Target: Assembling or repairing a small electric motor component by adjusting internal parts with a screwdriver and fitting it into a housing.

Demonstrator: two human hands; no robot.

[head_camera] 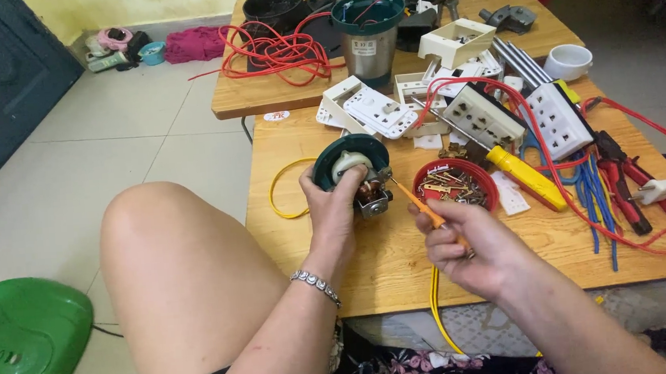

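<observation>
My left hand (333, 209) grips a small electric motor in a dark green round housing (352, 171), holding it just above the wooden table (337, 249). The motor's copper winding and metal bracket face right. My right hand (470, 244) holds a thin orange-handled screwdriver (422, 207), and its tip touches the motor's metal bracket. A bracelet sits on my left wrist.
A red lid of small metal parts (455, 183) lies just beyond my right hand. Farther back are white socket strips (483, 115), a yellow tool (524, 177), red pliers (646, 192), blue and red wires, a green-rimmed steel cup (369, 36). My bare knee (173, 253) is left of the table.
</observation>
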